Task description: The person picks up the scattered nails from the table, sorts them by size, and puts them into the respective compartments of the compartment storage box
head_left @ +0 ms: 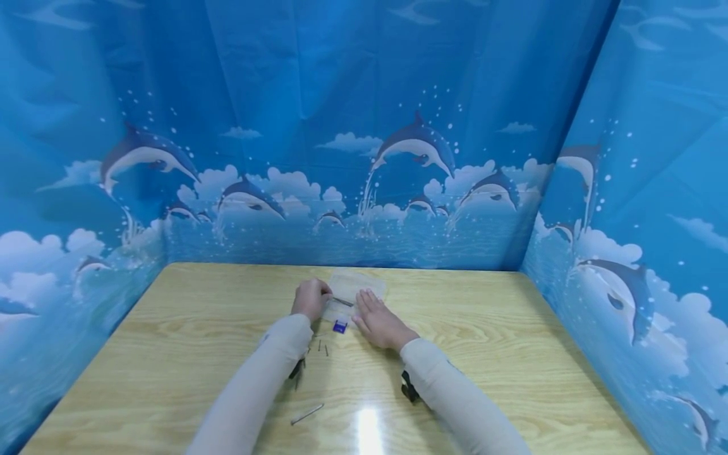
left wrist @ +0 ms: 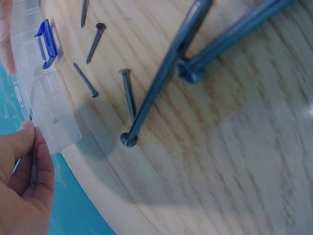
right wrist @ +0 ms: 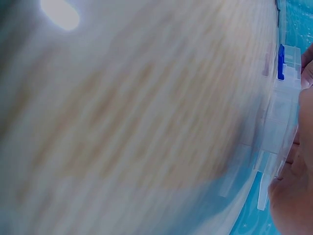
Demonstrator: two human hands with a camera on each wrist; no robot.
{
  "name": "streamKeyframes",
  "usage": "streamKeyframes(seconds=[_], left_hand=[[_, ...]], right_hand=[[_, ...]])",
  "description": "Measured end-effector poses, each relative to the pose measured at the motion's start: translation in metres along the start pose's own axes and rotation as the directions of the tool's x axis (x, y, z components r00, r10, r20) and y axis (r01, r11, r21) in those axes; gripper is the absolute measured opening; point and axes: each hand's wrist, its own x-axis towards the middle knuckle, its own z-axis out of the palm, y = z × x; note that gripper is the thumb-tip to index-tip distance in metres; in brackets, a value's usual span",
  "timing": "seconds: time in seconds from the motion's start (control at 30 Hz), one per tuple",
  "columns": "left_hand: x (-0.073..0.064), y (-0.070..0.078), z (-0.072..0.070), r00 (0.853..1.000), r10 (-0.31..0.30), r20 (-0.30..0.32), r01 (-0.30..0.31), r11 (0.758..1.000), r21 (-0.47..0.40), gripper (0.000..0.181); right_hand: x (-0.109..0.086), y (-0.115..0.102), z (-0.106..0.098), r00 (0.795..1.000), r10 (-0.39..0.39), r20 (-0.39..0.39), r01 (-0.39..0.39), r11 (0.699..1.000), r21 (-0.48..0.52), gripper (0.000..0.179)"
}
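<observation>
A clear plastic compartment box (head_left: 358,279) with a blue latch (head_left: 339,327) lies near the table's far edge, its lid laid back. My left hand (head_left: 310,298) is at the box's left end, thumb and fingertips pinched together on a thin dark nail (head_left: 343,302) that lies across the box. In the left wrist view only a sliver of that nail shows above the fingertips. My right hand (head_left: 382,321) rests on the box's right side with its fingers straight; the right wrist view shows its palm beside the clear wall (right wrist: 276,117).
Several loose nails, one a short nail (left wrist: 86,80), lie on the wooden table in front of the box. A long nail (head_left: 307,414) lies nearer to me. Blue dolphin-print curtains (head_left: 352,189) stand behind the table and along its sides.
</observation>
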Motion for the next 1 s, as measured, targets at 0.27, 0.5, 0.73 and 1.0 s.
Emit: streamKeyframes(seconds=[0.27,0.5,0.73,1.0], left_hand=[[-0.001,0.0,0.0,1.0,0.002,-0.011,-0.002,1.0,0.004,0.004],[-0.004,0.002,-0.001,1.0,-0.022,-0.015,0.022,1.0,0.012,0.006],[-0.007,0.003,-0.005,1.0,-0.007,0.0,0.007,1.0,-0.005,0.009],[-0.008,-0.003,-0.018,0.999,0.034,0.037,-0.033,0.999,-0.009,0.012]], right_hand=[[0.0,-0.003,-0.002,1.0,0.006,0.011,-0.006,1.0,-0.007,0.062],[-0.002,-0.005,-0.004,1.0,-0.018,-0.009,0.018,1.0,0.004,0.06],[-0.002,-0.005,-0.002,1.0,-0.013,-0.003,0.013,1.0,0.01,0.06],[-0.001,-0.001,0.0,1.0,-0.002,-0.001,0.002,1.0,0.012,0.061]])
